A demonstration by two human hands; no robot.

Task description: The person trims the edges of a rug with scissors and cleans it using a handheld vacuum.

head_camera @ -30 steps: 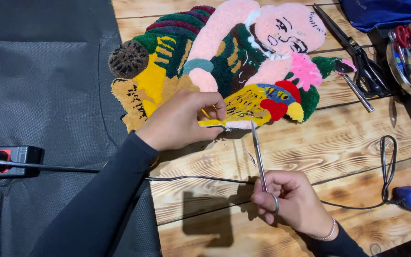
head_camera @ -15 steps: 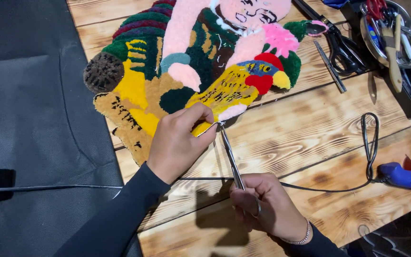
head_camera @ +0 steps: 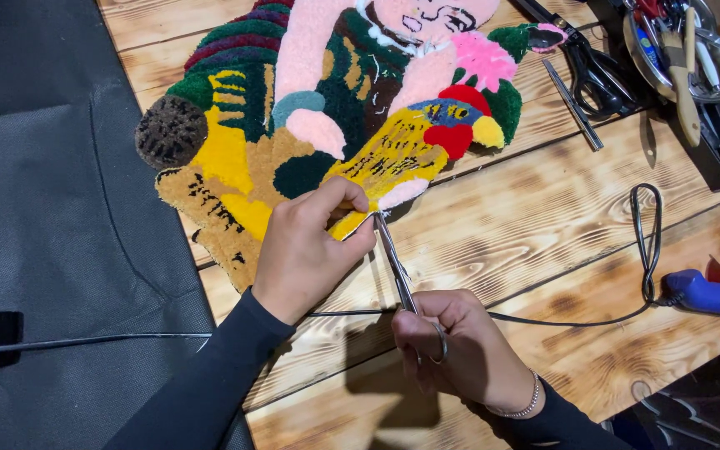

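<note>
A colourful tufted rug piece [head_camera: 327, 108] with pink, green, yellow and brown areas lies on the wooden table [head_camera: 543, 233]. My left hand [head_camera: 306, 246] pinches the rug's yellow lower edge between thumb and fingers. My right hand [head_camera: 460, 350] grips small metal scissors [head_camera: 397, 267] by the finger loops. Their blades point up at the rug edge right beside my left thumb.
Black fabric [head_camera: 52, 208] covers the left side, with a black cable [head_camera: 85, 342] across it. Large black scissors [head_camera: 597, 71], a thin metal tool [head_camera: 572, 104] and a tray of tools [head_camera: 685, 50] sit top right. A blue glue gun [head_camera: 714, 292] lies at the right, its cord looped on the table.
The view has shifted, so everything sits lower and more to the left. My left hand still holds the rug edge; the scissors have tilted closer to that edge.
</note>
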